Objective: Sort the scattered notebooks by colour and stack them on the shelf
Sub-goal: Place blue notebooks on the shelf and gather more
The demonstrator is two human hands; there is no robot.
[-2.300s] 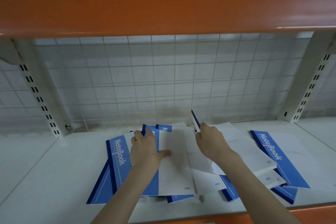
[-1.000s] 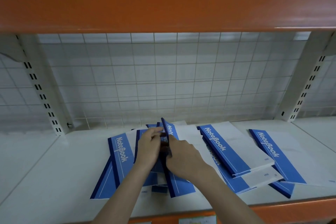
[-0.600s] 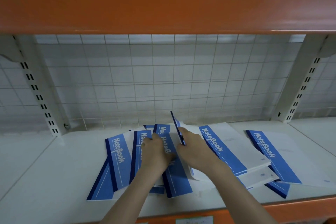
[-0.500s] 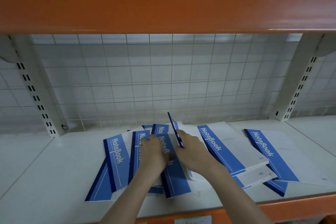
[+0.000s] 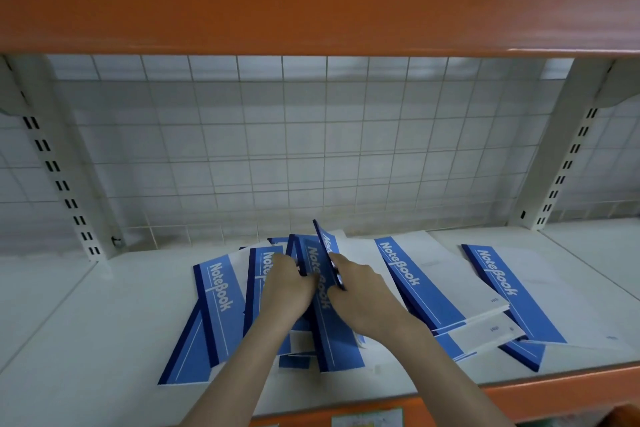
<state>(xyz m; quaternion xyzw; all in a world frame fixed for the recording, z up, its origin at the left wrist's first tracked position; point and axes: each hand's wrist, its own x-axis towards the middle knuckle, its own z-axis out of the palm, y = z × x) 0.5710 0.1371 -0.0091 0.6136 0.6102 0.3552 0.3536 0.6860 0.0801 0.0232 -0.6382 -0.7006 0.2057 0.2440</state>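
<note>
Blue-and-white notebooks lie scattered and overlapping along the front half of the white shelf, from left of middle towards its right edge. Both hands meet over the middle of the pile. The right hand pinches a notebook cover tilted up on edge; the left hand, fingers curled, holds the notebook just beneath.

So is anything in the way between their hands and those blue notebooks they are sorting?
Nothing visible. The right hand already grips a tilted notebook by its edge, and the left hand rests on the notebooks in the middle pile. The other notebooks lie uncovered on the white shelf.
</note>
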